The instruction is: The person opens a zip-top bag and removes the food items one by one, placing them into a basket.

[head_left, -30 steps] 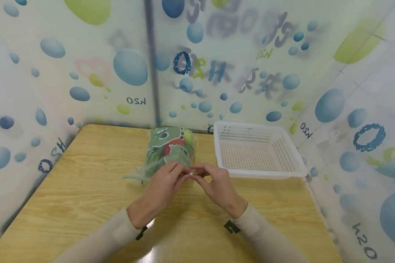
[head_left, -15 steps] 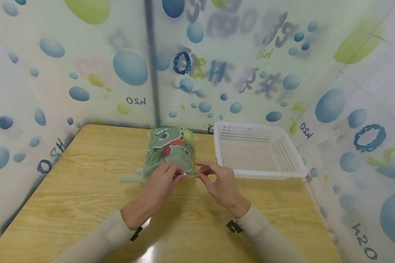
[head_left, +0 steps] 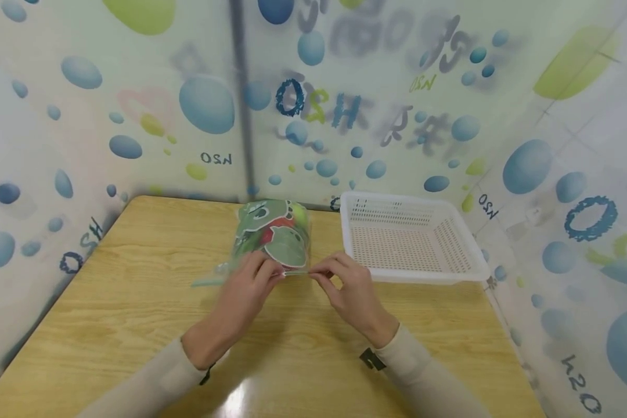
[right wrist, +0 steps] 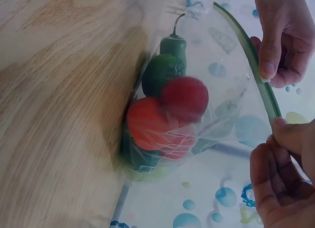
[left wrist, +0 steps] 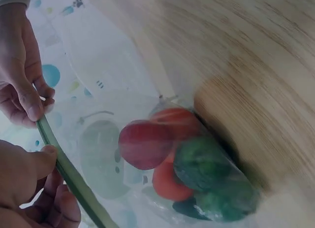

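Note:
A clear zip bag with green printed figures stands on the wooden table, its green zip strip along the open-side edge nearest me. Inside it show a dark red round vegetable, orange-red ones and dark green ones, one with a long stem. With thumb and fingers my left hand pinches the strip at a small white slider. My right hand pinches the right end of the same strip, a short way from the left hand. The strip's left end sticks out past my left hand.
To the right of the bag sits a white perforated plastic basket near the back edge of the table. Walls printed with blue and green drops enclose the table at the back and both sides.
My left hand has slid left along the zip strip, away from the right hand, so a stretch of strip now shows between them. The right hand has stayed nearly in place.

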`<state>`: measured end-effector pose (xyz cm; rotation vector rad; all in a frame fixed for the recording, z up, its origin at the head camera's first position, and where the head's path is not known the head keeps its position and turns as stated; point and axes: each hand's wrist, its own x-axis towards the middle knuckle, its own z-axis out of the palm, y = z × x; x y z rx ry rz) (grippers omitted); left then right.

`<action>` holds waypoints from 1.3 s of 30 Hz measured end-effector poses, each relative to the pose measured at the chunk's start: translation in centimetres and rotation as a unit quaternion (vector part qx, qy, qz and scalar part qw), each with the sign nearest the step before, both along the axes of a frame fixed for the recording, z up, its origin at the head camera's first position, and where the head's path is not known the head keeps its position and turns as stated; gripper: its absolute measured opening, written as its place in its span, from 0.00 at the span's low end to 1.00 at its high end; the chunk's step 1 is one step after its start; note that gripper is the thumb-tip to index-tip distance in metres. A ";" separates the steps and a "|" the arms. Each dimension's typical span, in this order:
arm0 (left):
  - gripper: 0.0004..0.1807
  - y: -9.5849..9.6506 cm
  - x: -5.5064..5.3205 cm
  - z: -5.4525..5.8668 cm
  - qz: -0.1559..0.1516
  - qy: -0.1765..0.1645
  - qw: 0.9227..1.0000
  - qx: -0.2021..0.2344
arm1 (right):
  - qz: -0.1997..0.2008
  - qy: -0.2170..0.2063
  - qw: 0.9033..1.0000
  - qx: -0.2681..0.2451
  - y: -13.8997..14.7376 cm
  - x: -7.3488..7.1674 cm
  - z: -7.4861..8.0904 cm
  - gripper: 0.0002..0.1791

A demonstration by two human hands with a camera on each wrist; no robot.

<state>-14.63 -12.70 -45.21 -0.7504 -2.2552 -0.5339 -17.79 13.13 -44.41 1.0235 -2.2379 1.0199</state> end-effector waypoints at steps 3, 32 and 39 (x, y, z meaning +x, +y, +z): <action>0.16 -0.8 0.2 0.1 0.009 -0.005 1.000 0.002 | -0.014 0.007 1.000 0.000 0.2 0.0 -0.1 0.07; 0.14 -7.4 0.7 -0.9 0.092 -0.028 0.995 -0.008 | -0.057 0.013 0.998 -0.012 2.6 -1.2 -0.5 0.09; 0.16 -8.0 0.7 -1.1 0.096 -0.028 0.995 -0.011 | -0.068 0.001 0.998 -0.007 3.1 -1.2 -0.4 0.08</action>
